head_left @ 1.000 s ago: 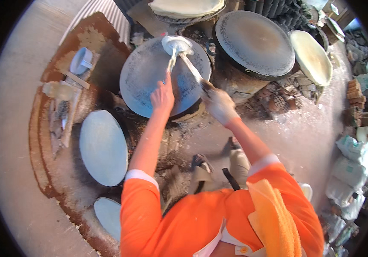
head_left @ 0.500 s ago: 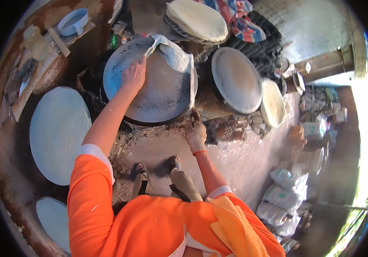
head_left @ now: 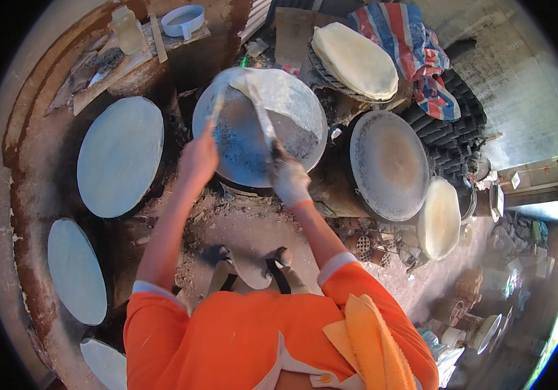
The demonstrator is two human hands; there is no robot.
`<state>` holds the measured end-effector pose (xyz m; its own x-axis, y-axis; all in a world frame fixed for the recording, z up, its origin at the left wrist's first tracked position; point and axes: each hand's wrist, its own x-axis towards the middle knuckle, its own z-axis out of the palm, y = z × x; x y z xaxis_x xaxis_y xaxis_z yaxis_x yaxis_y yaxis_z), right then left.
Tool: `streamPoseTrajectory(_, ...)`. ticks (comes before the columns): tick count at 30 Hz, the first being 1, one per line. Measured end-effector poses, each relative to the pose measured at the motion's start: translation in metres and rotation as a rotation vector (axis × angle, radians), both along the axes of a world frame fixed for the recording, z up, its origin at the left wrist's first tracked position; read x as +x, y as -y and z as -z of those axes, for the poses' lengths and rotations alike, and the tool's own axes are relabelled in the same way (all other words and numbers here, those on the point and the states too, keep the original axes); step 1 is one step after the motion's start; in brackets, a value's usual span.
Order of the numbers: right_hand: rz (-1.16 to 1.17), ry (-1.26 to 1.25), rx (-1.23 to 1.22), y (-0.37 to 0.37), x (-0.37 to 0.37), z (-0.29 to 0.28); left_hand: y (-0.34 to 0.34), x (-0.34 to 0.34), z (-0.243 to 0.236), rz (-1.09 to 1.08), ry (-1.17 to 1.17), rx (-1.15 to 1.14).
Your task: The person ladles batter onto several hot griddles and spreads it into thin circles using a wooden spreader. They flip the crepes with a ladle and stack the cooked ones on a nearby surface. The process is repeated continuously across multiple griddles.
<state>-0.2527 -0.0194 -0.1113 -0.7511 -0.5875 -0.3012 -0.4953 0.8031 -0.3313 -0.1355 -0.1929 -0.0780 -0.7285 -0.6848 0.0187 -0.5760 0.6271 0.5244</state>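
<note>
My bare left hand [head_left: 199,156], blurred, is closed at the left of a round griddle [head_left: 230,162], with a pale strip rising from its fingers; I cannot tell whether it is stick or sheet. My gloved right hand [head_left: 287,177] grips a long, pale-coated stick [head_left: 263,117] by its dark end, over the griddle's lower right. A thin whitish sheet [head_left: 285,91] lies across the griddle's upper part, under or around the stick's far end. A second griddle [head_left: 389,166], greyish with a brown middle, sits to the right.
Several pale-coated round griddles [head_left: 119,156] line the left. Stacked pale sheets [head_left: 354,58] rest on a rack behind, beside a striped bag [head_left: 396,32] and dark stacked pieces. A shelf holds a jar [head_left: 126,29] and white sieve [head_left: 183,23]. Rubble and bags [head_left: 506,279] lie right.
The view has shifted, bringing more of the back and left griddles in. Both hands remain on their holds; the whitish material has spread from a bunch into a sheet across the griddle's upper part.
</note>
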Motion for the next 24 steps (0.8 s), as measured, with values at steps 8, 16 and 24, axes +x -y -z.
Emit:
streamPoseTrajectory(8,0.283,0.0,-0.091,-0.059,-0.056,0.006,-0.026,-0.093,0.027,0.113,0.14,-0.079)
streamPoseTrajectory(16,-0.149,0.027,-0.136,-0.001,-0.052,0.003,-0.031,0.035,0.028,-0.075,0.07,-0.094)
streamPoseTrajectory(24,-0.157,0.022,-0.281,-0.032,-0.118,0.033,-0.035,0.033,-0.003,-0.296,-0.44,0.533)
